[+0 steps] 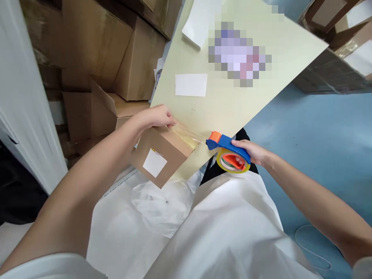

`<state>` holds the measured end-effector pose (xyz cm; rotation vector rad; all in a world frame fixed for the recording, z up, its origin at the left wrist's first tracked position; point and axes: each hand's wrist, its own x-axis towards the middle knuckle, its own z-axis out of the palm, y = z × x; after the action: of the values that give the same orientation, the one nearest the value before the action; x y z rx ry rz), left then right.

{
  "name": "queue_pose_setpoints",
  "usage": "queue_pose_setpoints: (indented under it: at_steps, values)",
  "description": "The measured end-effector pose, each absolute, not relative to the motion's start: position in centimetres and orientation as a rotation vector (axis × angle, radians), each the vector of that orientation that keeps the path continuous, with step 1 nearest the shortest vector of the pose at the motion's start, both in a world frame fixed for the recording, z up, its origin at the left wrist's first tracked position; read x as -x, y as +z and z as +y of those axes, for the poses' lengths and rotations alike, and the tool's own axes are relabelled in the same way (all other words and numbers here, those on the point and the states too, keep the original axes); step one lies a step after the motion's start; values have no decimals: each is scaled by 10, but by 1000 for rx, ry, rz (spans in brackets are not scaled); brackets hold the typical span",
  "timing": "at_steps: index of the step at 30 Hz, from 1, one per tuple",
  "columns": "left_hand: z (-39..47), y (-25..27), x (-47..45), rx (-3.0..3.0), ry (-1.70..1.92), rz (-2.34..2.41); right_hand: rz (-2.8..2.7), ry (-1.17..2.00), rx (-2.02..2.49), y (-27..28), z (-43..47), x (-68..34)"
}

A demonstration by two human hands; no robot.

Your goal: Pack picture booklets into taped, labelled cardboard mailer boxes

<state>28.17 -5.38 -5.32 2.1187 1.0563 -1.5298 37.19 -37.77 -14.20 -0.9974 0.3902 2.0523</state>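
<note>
My right hand grips a blue and orange tape dispenser that carries a roll of yellowish clear packing tape. To its left, a small brown cardboard box sits at the table's near edge, with a white label on the side facing me. My left hand is over the far left edge of the box, fingers curled on the end of a tape strip. That strip runs along the top of the box toward the dispenser. The undersides of the left fingers are partly hidden.
On the pale yellow table lie a white paper slip, a white sheet stack and a blurred-out item. Cardboard boxes crowd the left. More boxes stand at right. White plastic hangs below the box.
</note>
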Motion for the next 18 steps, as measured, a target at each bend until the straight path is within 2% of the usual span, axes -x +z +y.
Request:
queue_pose_setpoints:
  at_steps: [5, 11, 13, 18]
  values:
    - [-71, -66, -281, -2372, -1873, 726, 560, 2113, 926, -142, -394, -319]
    - [-98, -62, -267, -2519, -1993, 605, 597, 2101, 860, -141, -389, -293]
    - [-98, -62, -256, -2572, -1899, 571, 590, 2096, 857, -140, -389, -290]
    - [-85, -58, -227, -2790, -1393, 486, 580, 2103, 863, -138, -389, -281]
